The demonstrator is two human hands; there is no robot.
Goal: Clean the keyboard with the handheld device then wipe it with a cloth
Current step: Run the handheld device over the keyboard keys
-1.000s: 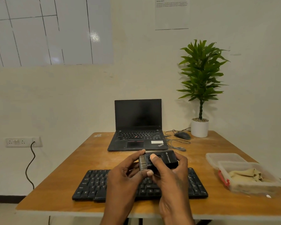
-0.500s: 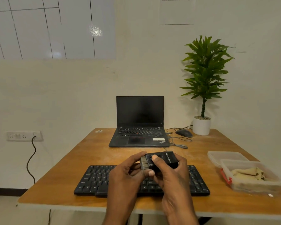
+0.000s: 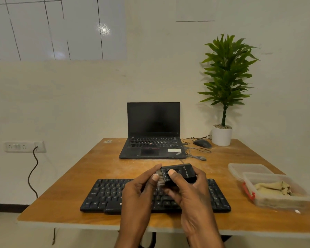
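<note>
A black keyboard (image 3: 107, 194) lies across the near part of the wooden table (image 3: 75, 187). Above its middle I hold a small black handheld device (image 3: 183, 173) with a brush end pointing left. My right hand (image 3: 190, 194) grips its body, thumb resting on its top. My left hand (image 3: 138, 192) pinches the brush end with thumb and fingers. A beige cloth (image 3: 274, 187) lies in a clear plastic container (image 3: 279, 201) at the right.
An open black laptop (image 3: 153, 133) stands at the table's back, with a mouse (image 3: 202, 143), loose cables and a potted plant (image 3: 222, 135) to its right. A clear lid (image 3: 247, 169) lies behind the container. A wall socket (image 3: 25, 146) with a hanging cord is at the left.
Both hands and the device stay in the same hold above the keyboard. Only the camera view has shifted slightly.
</note>
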